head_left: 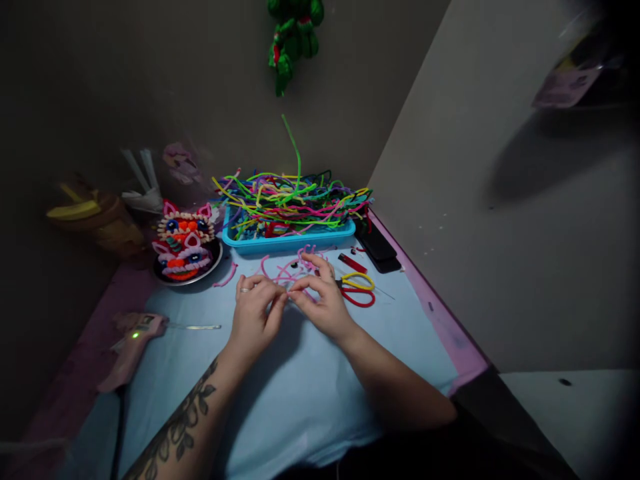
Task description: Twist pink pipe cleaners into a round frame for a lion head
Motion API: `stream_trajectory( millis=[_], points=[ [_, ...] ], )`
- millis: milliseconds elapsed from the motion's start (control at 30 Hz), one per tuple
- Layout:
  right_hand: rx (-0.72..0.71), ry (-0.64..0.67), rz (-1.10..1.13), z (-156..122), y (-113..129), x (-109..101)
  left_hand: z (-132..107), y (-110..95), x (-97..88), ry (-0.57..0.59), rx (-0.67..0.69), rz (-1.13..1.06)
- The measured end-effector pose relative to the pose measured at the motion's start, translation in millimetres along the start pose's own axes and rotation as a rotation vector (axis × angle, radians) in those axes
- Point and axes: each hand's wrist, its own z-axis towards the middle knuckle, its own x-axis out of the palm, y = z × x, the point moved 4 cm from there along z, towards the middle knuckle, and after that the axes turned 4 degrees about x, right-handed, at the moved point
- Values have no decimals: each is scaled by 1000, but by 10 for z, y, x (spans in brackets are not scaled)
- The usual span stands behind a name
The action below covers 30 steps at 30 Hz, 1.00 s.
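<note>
Over the middle of the table, my left hand (256, 310) is closed in a pinch, its thumb and forefinger meeting the fingertips of my right hand (323, 303). Between the two pinches is a thin pink pipe cleaner, mostly hidden by the fingers. My right thumb and forefinger are pressed together, while its other fingers lift away. Pink pipe cleaner pieces (265, 267) lie curled just beyond my hands. Scissors with one yellow and one red handle (358, 289) rest right beside my right hand. A separate short pink piece (226, 275) lies to the left.
A blue tray (295, 245) heaped with colourful pipe cleaners (300, 200) stands at the back. At left, a bowl (220, 257) holds fuzzy animal heads (185, 240). A pink glue gun (135, 347) lies front left, its light lit. A red lighter (353, 263) and black phone-like object (379, 247) lie right.
</note>
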Motion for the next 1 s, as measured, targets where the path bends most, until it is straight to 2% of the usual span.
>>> stream_trajectory(
  millis=[133,233,433,533,767,867,1000],
  points=[
    [-136,-26,-111,-13,42,-1,24,17,11,28,-39,-122],
    [-173,-21,-155,-15,55,3,37,35,13,37,-90,-217],
    [-138,7,-59,8,46,-5,46,53,18,60,-126,-295],
    [-76,33,-8,17,28,-8,46,63,22,80,-152,-324],
    [25,68,127,28,-28,-21,3,151,85,168,-297,-505],
    [32,35,121,23,-23,-33,-16,183,129,213,-331,-587],
    [-59,-118,12,-19,54,-87,-29,213,154,189,-382,-679]
  ],
)
